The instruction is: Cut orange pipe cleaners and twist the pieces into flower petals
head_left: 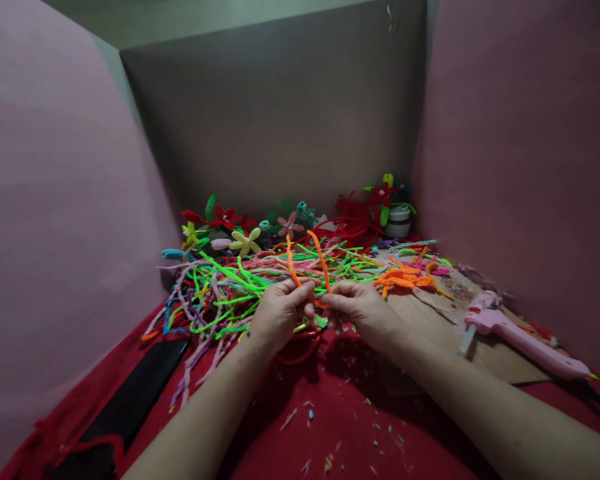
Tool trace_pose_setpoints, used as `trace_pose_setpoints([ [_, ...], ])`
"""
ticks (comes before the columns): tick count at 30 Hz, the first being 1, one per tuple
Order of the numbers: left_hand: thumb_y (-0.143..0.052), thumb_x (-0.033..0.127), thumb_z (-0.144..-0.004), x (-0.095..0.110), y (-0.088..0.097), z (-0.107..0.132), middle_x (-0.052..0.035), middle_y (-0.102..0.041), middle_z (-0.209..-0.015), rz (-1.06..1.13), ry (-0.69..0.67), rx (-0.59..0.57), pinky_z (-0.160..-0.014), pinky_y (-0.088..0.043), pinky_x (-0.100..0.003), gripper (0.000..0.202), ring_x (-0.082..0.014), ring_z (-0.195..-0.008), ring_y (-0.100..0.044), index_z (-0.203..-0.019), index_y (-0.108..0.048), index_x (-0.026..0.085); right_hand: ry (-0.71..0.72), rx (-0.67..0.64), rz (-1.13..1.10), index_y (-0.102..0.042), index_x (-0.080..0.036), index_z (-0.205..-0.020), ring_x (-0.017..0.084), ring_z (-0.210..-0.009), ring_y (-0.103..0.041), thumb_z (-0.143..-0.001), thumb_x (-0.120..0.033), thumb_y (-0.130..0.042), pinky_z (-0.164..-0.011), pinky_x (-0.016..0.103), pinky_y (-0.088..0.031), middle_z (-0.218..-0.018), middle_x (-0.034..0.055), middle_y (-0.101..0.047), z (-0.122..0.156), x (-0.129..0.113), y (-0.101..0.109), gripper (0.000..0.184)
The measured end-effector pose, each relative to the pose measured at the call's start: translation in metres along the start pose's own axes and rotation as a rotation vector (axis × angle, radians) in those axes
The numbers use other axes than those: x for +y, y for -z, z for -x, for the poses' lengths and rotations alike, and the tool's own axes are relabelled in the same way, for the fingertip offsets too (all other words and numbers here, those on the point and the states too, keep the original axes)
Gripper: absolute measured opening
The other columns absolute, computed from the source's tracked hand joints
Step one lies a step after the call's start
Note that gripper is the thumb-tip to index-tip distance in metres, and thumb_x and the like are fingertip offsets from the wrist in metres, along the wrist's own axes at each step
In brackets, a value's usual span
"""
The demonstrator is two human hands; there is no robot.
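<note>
An orange pipe cleaner (321,257) is held between my two hands, its two ends standing up and its middle bent low between my fingers. My left hand (283,310) pinches it on the left side. On the other side, my right hand (363,310) pinches it between thumb and forefinger. Below my fingers lies a red-handled tool (300,357), mostly hidden, so its kind is unclear. Just behind my hands spreads a heap of green, pink and other pipe cleaners (240,287).
Pipe-cleaner flowers (247,242) and a small potted one (399,220) stand along the back wall. Orange pieces (405,278) lie right, near a pink glue gun (525,340) on a board (500,363). A black flat object (135,393) lies left. Scraps dot the red cloth (290,447).
</note>
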State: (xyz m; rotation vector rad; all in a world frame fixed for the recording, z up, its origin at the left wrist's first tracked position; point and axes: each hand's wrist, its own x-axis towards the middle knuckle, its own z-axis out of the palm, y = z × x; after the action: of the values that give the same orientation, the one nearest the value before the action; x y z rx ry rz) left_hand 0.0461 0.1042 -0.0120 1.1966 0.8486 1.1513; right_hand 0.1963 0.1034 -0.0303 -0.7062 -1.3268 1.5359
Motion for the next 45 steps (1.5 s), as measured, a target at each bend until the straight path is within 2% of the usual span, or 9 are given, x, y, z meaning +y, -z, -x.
trace_pose_setpoints([
  [8, -0.064, 0.026, -0.072, 0.000, -0.004, 0.004, 0.0016, -0.056, -0.052, 0.138, 0.032, -0.053, -0.047, -0.048, -0.020, 0.021, -0.0067, -0.044, -0.052, -0.085, -0.063, 0.010, -0.011, 0.081, -0.328, -0.060, -0.015, -0.060, 0.005, -0.038, -0.042, -0.058, -0.029, -0.073, -0.038, 0.018, -0.030, -0.046, -0.0048, -0.052, 0.000, -0.004, 0.001, 0.020],
  [13, -0.068, 0.024, -0.068, 0.001, -0.006, 0.004, 0.0019, -0.055, -0.050, 0.125, 0.035, -0.016, -0.045, -0.046, -0.019, 0.021, -0.0067, -0.043, -0.051, -0.082, -0.065, 0.009, 0.053, 0.098, -0.438, -0.058, -0.016, -0.062, 0.006, -0.044, -0.049, -0.053, -0.026, -0.077, -0.042, 0.019, -0.036, -0.055, -0.0043, -0.056, 0.000, -0.009, -0.001, 0.023],
  [17, -0.069, 0.024, -0.066, 0.002, -0.011, 0.007, 0.0018, -0.055, -0.047, 0.102, 0.067, -0.012, -0.043, -0.045, -0.021, 0.021, -0.0080, -0.041, -0.051, -0.080, -0.065, 0.008, 0.020, 0.084, -0.411, -0.059, -0.015, -0.062, 0.004, -0.037, -0.042, -0.053, -0.028, -0.077, -0.036, 0.017, -0.030, -0.051, -0.0044, -0.054, 0.000, -0.008, 0.000, 0.024],
  [21, -0.066, 0.023, -0.069, 0.002, -0.015, 0.009, 0.0024, -0.055, -0.046, 0.099, -0.002, 0.001, -0.043, -0.046, -0.021, 0.019, -0.0085, -0.040, -0.052, -0.083, -0.063, 0.011, -0.007, 0.085, -0.325, -0.054, -0.014, -0.062, 0.003, -0.036, -0.038, -0.058, -0.025, -0.074, -0.036, 0.016, -0.026, -0.046, -0.0060, -0.050, 0.000, -0.002, 0.000, 0.023],
  [27, -0.068, 0.023, -0.067, 0.000, -0.014, 0.007, 0.0013, -0.061, -0.062, 0.077, -0.011, -0.020, -0.042, -0.047, -0.022, 0.030, -0.0063, -0.042, -0.051, -0.095, -0.061, 0.014, 0.055, 0.051, -0.116, -0.050, -0.017, -0.068, 0.004, -0.033, -0.038, -0.064, -0.028, -0.071, -0.033, 0.017, -0.024, -0.051, -0.0052, -0.054, 0.001, 0.004, -0.002, 0.024],
  [32, -0.067, 0.026, -0.068, 0.000, -0.012, 0.006, 0.0020, -0.054, -0.046, 0.029, -0.002, 0.035, -0.041, -0.044, -0.019, 0.019, -0.0070, -0.039, -0.050, -0.072, -0.063, 0.009, -0.031, 0.007, -0.180, -0.051, -0.015, -0.069, 0.005, -0.040, -0.045, -0.068, -0.031, -0.068, -0.036, 0.017, -0.033, -0.057, -0.0031, -0.056, 0.002, 0.003, -0.001, 0.023],
  [37, -0.069, 0.027, -0.066, 0.006, -0.009, 0.006, 0.0034, -0.053, -0.046, 0.102, -0.002, 0.066, -0.040, -0.042, -0.020, 0.022, -0.0078, -0.039, -0.049, -0.078, -0.063, 0.010, -0.146, -0.183, -0.366, -0.054, -0.015, -0.084, 0.010, -0.051, -0.058, -0.074, -0.033, -0.063, -0.039, 0.019, -0.043, -0.074, 0.0026, -0.062, 0.001, 0.003, 0.001, 0.022],
  [41, -0.070, 0.025, -0.065, 0.008, -0.009, 0.005, 0.0032, -0.053, -0.046, 0.091, -0.025, 0.094, -0.039, -0.041, -0.018, 0.021, -0.0066, -0.038, -0.048, -0.075, -0.062, 0.009, -0.159, -0.159, -0.408, -0.051, -0.015, -0.079, 0.008, -0.047, -0.056, -0.076, -0.028, -0.063, -0.040, 0.017, -0.043, -0.066, 0.0004, -0.060, 0.001, 0.003, 0.001, 0.017],
  [45, -0.070, 0.025, -0.064, 0.007, -0.011, 0.007, 0.0025, -0.055, -0.045, 0.087, -0.026, 0.050, -0.040, -0.043, -0.019, 0.024, -0.0077, -0.038, -0.051, -0.081, -0.063, 0.009, -0.147, -0.171, -0.440, -0.050, -0.014, -0.076, 0.007, -0.049, -0.056, -0.074, -0.024, -0.065, -0.040, 0.015, -0.043, -0.071, 0.0026, -0.062, 0.002, 0.004, -0.002, 0.018],
])
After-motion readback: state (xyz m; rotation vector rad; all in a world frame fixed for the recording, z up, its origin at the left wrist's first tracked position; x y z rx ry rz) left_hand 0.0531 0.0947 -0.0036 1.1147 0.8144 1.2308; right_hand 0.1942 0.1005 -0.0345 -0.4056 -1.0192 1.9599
